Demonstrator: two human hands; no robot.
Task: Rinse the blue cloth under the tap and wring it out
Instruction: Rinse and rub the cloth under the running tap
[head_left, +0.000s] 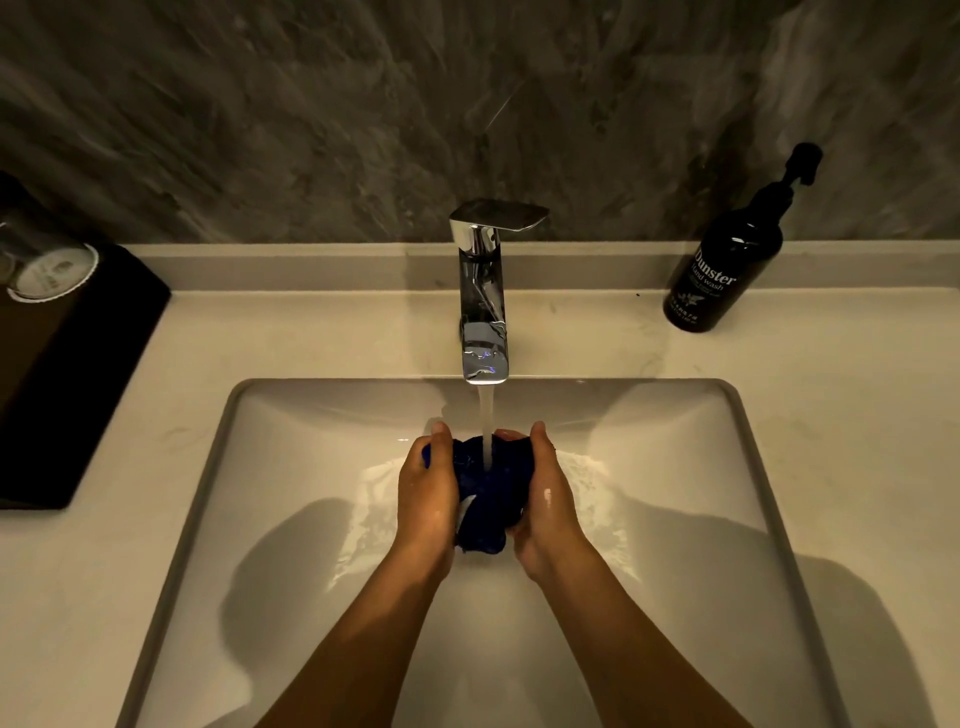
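The blue cloth (491, 499) is bunched into a dark wet wad between my two hands, over the middle of the white sink (291, 467). My left hand (427, 499) presses on its left side and my right hand (545, 499) on its right side. The chrome tap (484, 312) stands at the back of the basin, and a stream of water (487, 426) runs from its spout straight onto the top of the cloth. Both hands look wet. Much of the cloth is hidden by my palms.
A black pump bottle of hand wash (727, 260) stands on the beige counter (831, 415) at the back right. A black box (67, 374) with a capped glass (47, 265) on it sits at the left. A dark marbled wall rises behind.
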